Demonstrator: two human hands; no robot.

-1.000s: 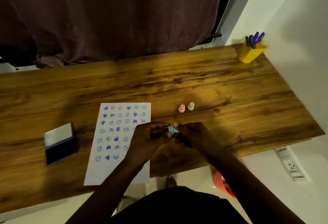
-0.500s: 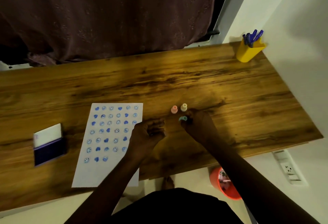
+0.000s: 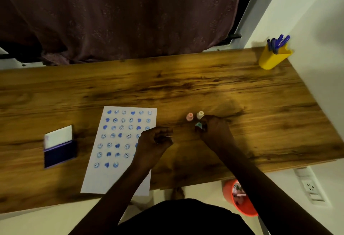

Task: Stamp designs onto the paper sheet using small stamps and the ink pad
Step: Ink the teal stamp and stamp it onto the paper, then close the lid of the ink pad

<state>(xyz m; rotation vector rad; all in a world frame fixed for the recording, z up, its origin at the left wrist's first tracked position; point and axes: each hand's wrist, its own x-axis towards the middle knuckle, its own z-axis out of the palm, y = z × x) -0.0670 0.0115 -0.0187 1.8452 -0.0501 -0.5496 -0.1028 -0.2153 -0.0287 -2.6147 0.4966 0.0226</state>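
A white paper sheet [image 3: 119,149] lies on the wooden table [image 3: 186,89], covered with rows of blue smiley and heart prints. The ink pad [image 3: 59,149] sits open to its left, lid raised. Two small stamps stand upright right of the sheet: a pink stamp [image 3: 189,117] and a cream stamp [image 3: 200,115]. My right hand [image 3: 214,130] holds a teal stamp [image 3: 198,125] at its fingertips, just below those two and low over the table. My left hand [image 3: 156,139] rests curled over the sheet's right edge; nothing shows in it.
A yellow pen holder [image 3: 273,57] with blue pens stands at the table's far right corner by the wall. A dark curtain hangs behind the table. Below the near edge are an orange bin [image 3: 240,199] and a wall socket [image 3: 309,186].
Both hands held the teal stamp together a second ago. My right hand has carried it right, down beside the pink and cream stamps; my left hand let go and stayed near the sheet.
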